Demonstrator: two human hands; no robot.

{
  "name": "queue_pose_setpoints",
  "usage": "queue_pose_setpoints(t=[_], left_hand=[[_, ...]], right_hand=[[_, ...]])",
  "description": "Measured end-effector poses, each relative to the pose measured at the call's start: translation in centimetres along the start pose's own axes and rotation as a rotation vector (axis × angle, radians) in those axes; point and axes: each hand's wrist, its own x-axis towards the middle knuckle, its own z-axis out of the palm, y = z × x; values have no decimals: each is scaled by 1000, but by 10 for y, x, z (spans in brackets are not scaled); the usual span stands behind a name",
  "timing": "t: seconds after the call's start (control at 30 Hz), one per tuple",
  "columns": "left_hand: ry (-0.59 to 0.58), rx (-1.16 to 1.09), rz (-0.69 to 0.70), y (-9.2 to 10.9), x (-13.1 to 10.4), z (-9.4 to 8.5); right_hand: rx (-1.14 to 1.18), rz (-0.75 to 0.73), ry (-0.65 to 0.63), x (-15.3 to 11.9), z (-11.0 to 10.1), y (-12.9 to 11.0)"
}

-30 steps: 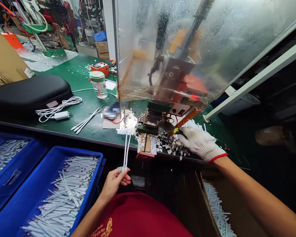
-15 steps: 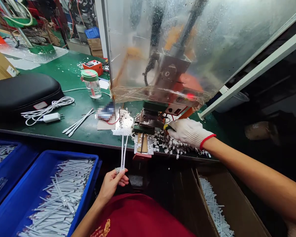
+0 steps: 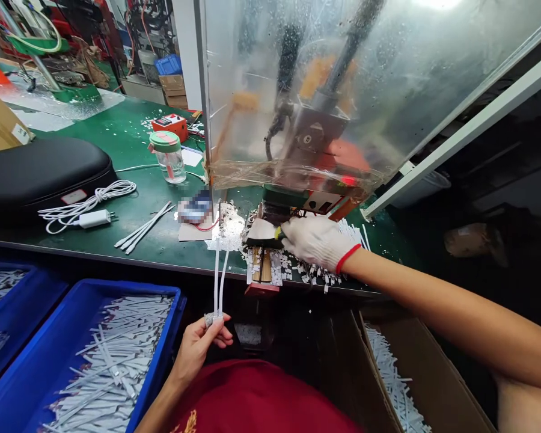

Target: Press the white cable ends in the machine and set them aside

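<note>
My left hand [image 3: 206,338], with a wrapped finger, pinches two thin white strips [image 3: 219,282] by their lower ends; they point up toward the table edge. A white knit glove with a red cuff covers my right hand [image 3: 318,239]. Its fingers are closed round the black and yellow handle of a scraper [image 3: 262,230]. The scraper's flat blade lies across the front of the press base, below the press head [image 3: 277,198]. White scraps [image 3: 315,273] are scattered under and beside the gloved hand.
A clear guard [image 3: 388,78] hangs before the press. Left on the green table [image 3: 180,252] are more white strips [image 3: 144,227], a charger [image 3: 94,216], a jar [image 3: 170,159] and a black cushion [image 3: 45,165]. Below stand a blue bin [image 3: 83,285] and a cardboard box [image 3: 437,367], both holding strips.
My right hand has moved left with the scraper, bringing its blade across the front of the press base. My left hand has shifted slightly left and down, still holding the strips.
</note>
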Motion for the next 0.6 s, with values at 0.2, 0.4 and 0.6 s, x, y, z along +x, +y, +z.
queue_pose_setpoints(t=[0.2, 0.4, 0.6], left_hand=[[9, 9, 24, 0, -1, -5], [-19, 1, 43, 12, 6, 1], [-135, 1, 75, 31, 5, 32]], right_hand=[[-121, -77, -114, -40, 12, 13], [17, 14, -88, -66, 40, 56], [167, -154, 165, -29, 96, 9]])
